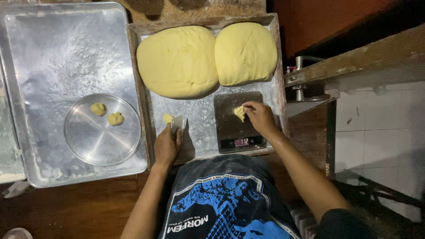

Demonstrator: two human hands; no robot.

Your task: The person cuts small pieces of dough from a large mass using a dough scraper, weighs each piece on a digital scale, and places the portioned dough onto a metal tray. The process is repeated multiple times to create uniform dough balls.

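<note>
**A pinch of dough on the scale**

The small dough piece (239, 113) sits on the dark platform of the kitchen scale (239, 128), and the right hand (261, 117) has its fingertips closed on it — pinching it from the side, probably so the lump rests its full weight on the platform while it can still be lifted or trimmed. The scale's lit display faces the person, easy to read from above.

The left hand (166, 146) is wrapped around a pale dough scraper (178, 124), blade held upright on the tray beside another little dough lump (167, 118); the tool stays close, likely ready for the next cut.

Scale, scraper and hands all share the floured wooden-rimmed tray (201, 117). At its far end lie two big yellow dough masses (177, 59) (245, 53), touching each other — the nearer edge of the left one is just beyond the scraper.

To the left, well apart from the scale, a round metal pan (84, 141) rests on a large metal baking sheet (57, 48) and holds two small dough pieces (98, 109) (116, 118), set side by side with room left around them.
</note>
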